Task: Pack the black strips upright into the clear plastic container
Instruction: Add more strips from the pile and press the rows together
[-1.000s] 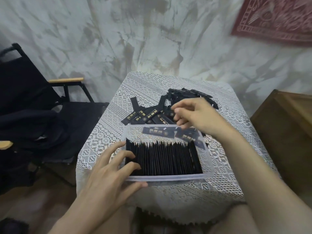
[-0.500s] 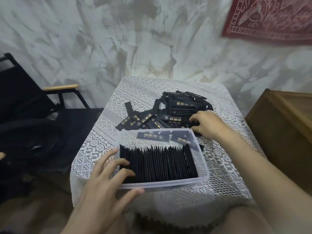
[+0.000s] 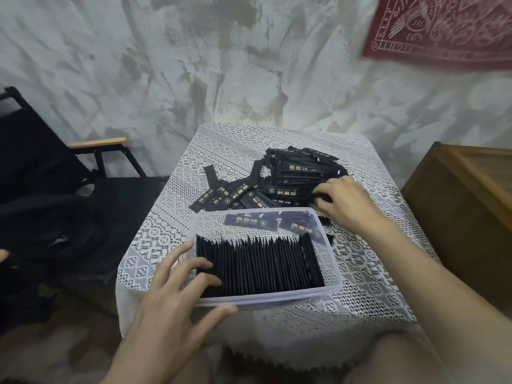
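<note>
Grey marbled wall behind, with a black folding chair with a wooden armrest [image 3: 97,141] at far left and a small table under a white lace tablecloth [image 3: 365,273] at centre. On the cloth, the left hand [image 3: 177,295] lies open and spread: its fingertips rest on the left end of the upright row of packed black strips [image 3: 257,264] and its thumb lies along the near wall of the clear rectangular plastic container [image 3: 336,275]. Two flat black strips with gold print [image 3: 243,220] lie in the container's far part, behind the row. Beyond the container sits the loose heap of black gold-printed strips [image 3: 291,184]. At the heap's right edge the right hand [image 3: 346,203] curls its fingers and appears to pinch a single black strip end [image 3: 322,198]. A brown wooden crate [image 3: 471,203] stands at far right. The step in hand is probably picking the next strip. It would go best if one strip alone is lifted, turned on edge and slid in at the row's right end, while the left hand braces the row against fanning and steadies the light container on the lace.
</note>
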